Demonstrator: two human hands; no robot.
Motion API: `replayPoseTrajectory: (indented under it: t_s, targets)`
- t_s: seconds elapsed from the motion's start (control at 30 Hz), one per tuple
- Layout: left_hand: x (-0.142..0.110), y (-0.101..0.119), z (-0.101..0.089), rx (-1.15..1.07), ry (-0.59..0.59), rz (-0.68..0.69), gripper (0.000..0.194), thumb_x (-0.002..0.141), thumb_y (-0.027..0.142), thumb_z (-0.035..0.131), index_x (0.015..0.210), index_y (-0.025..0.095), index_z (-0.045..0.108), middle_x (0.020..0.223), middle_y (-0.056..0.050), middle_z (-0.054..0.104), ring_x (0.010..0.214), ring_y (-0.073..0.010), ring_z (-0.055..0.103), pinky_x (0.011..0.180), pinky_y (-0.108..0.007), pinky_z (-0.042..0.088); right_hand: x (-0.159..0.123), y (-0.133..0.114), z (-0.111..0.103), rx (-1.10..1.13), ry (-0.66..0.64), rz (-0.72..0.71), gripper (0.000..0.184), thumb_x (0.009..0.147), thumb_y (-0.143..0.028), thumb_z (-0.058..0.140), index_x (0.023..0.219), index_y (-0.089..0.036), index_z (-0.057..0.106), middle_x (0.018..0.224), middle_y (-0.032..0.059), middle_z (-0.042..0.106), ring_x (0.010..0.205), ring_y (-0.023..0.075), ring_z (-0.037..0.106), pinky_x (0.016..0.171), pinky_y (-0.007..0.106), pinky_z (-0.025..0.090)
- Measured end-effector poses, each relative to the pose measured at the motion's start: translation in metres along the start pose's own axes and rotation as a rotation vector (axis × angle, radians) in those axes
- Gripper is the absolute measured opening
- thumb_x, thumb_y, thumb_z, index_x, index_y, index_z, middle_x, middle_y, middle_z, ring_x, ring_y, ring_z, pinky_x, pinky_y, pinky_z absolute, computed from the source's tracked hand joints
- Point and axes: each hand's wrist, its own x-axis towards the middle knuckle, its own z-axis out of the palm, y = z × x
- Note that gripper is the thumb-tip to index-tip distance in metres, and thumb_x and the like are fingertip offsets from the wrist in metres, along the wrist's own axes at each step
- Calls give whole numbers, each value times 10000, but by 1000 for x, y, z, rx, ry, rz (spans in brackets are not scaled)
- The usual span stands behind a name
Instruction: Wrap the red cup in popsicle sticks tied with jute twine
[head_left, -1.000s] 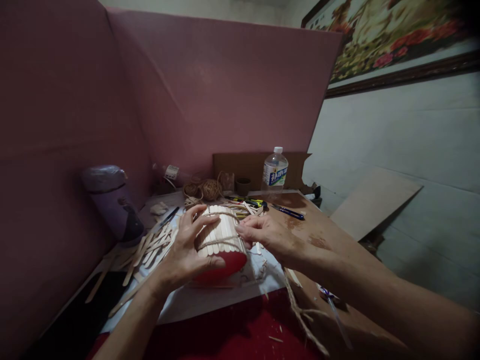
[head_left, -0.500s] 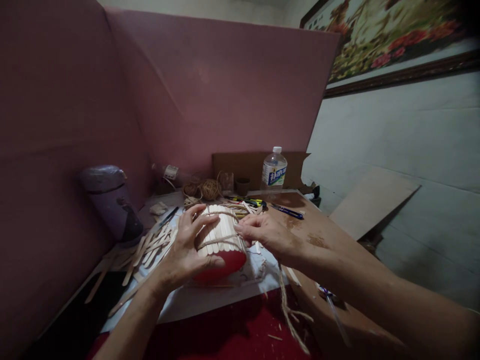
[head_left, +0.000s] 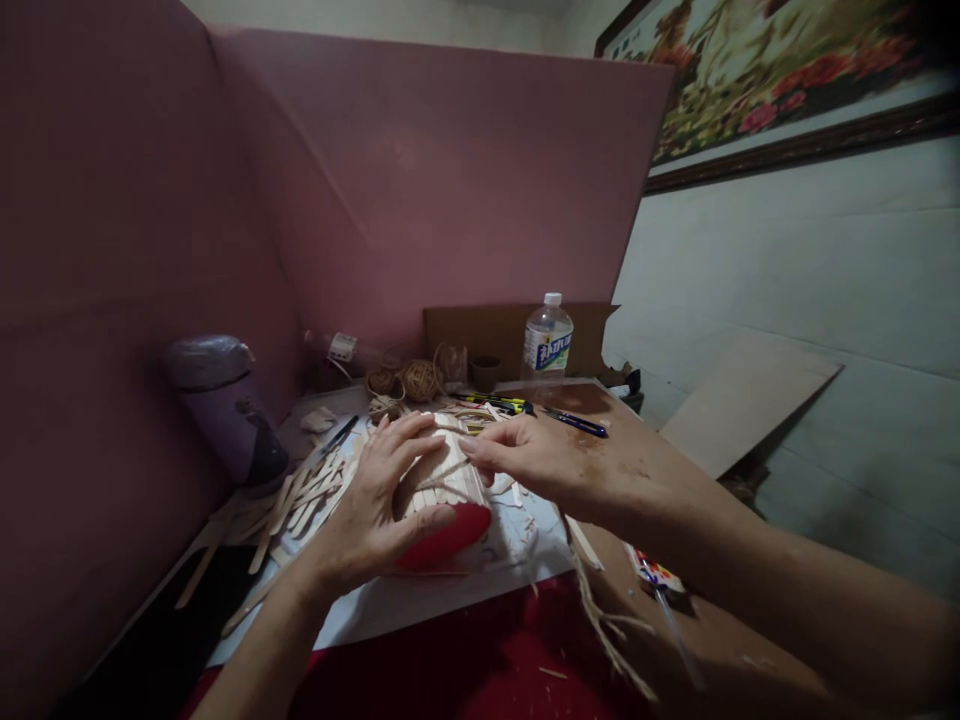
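Note:
A cylinder of craft sticks point(head_left: 450, 485) lies tilted on its side in the middle, with a red end point(head_left: 448, 535) facing me. Two bands of twine run round it, partly covered by my hands. My left hand point(head_left: 375, 500) grips the cylinder from the left, fingers over the top and thumb near the red end. On the right side, the thumb and fingers of my right hand point(head_left: 517, 452) are pinched together on the twine against the sticks; the exact pinch point is hidden. A loose tail of twine point(head_left: 600, 620) hangs below my right wrist, its end frayed.
Loose craft sticks point(head_left: 304, 500) are piled on the left beside a purple cylindrical container point(head_left: 232, 415). Behind stand twine balls point(head_left: 418, 380), a small brown pot point(head_left: 486, 373) and a plastic bottle point(head_left: 549, 345). A blue cutter point(head_left: 576, 423) lies back right.
My right hand has shifted slightly up and left across the cylinder, and the lower twine band now slants upward. The left fingers lie further over the top. The twine tail has swung.

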Motion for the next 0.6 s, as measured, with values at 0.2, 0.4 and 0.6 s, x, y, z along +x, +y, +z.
replayPoseTrajectory:
  t_s: [0.2,0.4,0.6]
  targets:
    - [1,0,-5,-147,8,-22,419,804,444,665,1203,339,595,1441,-39,426,1368,-319,345,1139,-541,287,1,-18,-3,-154,-43,0,390,904,-326,539,547,-174,577,479,-64,346,491,89,324,526,272,259]
    - [0,0,-7,-177,7,-74,380,764,462,695,1113,332,620,1394,-33,424,1327,-315,386,1131,-509,318,1,-17,0,-110,-87,-74,419,879,-415,598,540,-170,625,529,-35,467,521,84,390,534,264,290]
    - [-1,-1,-8,-211,-9,-120,351,765,483,687,1072,327,618,1444,-22,369,1361,-332,345,1135,-536,297,-1,-20,2,-15,-83,-99,427,844,-442,639,505,-182,629,541,-18,528,566,105,463,597,271,350]
